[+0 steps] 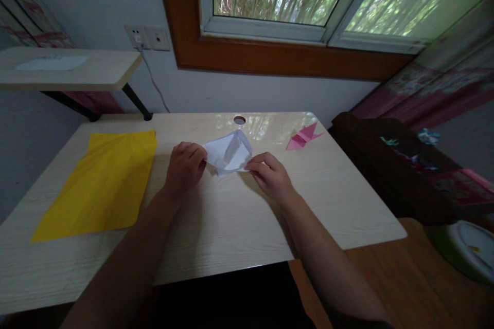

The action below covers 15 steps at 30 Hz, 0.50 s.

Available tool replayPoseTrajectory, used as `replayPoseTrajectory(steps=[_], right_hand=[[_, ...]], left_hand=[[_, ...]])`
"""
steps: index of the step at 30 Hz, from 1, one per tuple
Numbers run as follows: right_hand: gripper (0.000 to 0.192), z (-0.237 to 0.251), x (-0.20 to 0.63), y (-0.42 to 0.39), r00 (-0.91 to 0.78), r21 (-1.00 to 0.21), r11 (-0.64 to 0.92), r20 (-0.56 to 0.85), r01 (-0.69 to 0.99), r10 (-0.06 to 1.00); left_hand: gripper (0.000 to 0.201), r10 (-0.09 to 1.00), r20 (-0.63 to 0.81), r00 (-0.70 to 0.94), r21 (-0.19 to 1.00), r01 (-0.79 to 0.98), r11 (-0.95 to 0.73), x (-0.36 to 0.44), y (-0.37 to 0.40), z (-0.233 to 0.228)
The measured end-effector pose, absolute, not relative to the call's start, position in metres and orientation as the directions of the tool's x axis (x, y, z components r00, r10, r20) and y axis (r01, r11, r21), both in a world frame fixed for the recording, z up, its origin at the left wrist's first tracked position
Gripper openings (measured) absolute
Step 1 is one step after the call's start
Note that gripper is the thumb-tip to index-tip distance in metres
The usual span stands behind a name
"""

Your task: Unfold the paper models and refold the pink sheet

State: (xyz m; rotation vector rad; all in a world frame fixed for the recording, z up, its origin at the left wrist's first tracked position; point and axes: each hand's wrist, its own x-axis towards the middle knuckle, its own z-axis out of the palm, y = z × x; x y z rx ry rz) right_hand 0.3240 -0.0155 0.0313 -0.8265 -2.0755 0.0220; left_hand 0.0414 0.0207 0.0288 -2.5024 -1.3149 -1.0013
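A partly folded white paper (pixel 228 152) sits on the pale wooden desk (pixel 231 216), its flaps lifted open. My left hand (pixel 184 166) pinches its left edge with curled fingers. At the right lower corner, my right hand (pixel 271 176) grips the same paper between thumb and fingers. Both forearms reach in from the near edge of the desk.
A yellow sheet (pixel 102 182) lies flat at the desk's left. A folded pink paper figure (pixel 303 137) rests at the far right, near a cable hole (pixel 239 120). A small side table (pixel 69 68) stands at the left, a dark seat (pixel 401 169) at the right.
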Motion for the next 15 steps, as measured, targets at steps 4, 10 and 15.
replayPoseTrajectory(steps=[4, 10, 15], right_hand=[[0.016, 0.0284, 0.3234, -0.014, -0.45, -0.192, 0.786, 0.73, 0.588, 0.515], [0.018, 0.0259, 0.3223, -0.0135, -0.505, -0.17, 0.8, 0.695, 0.575, 0.511], [0.022, 0.0264, 0.3195, -0.015, -0.5, -0.28, 0.812, 0.671, 0.513, 0.548]], left_hand=[[0.012, 0.675, 0.649, 0.351, 0.197, 0.78, -0.594, 0.043, 0.0195, 0.0297], [0.016, 0.675, 0.709, 0.206, 0.275, 0.8, -0.533, 0.0459, 0.018, 0.025], [0.018, 0.702, 0.682, 0.204, 0.334, 0.768, -0.547, 0.0469, 0.0204, 0.021]])
